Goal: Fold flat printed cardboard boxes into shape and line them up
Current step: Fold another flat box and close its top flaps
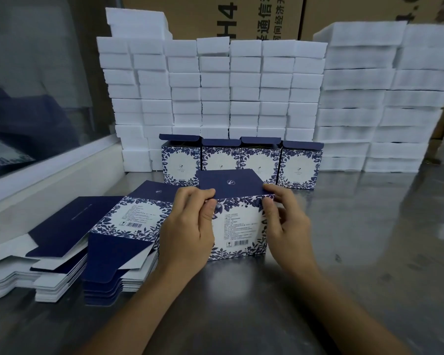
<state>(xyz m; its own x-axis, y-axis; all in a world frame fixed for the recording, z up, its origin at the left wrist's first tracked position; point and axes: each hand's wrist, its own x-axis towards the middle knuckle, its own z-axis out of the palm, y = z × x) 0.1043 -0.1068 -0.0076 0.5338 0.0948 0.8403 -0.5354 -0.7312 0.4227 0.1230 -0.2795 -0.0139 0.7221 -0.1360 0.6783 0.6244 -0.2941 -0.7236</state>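
Left hand (187, 226) and right hand (285, 221) both pinch top front edge of folded box (237, 221) standing on steel table (344, 265). Box: navy lid, white front panel, blue floral border, barcode, small print. Left of it, stacks of flat blanks (118, 239). Behind, row of four folded boxes (241, 162), lids ajar. Farther back, white foam blocks (215, 93) stacked.
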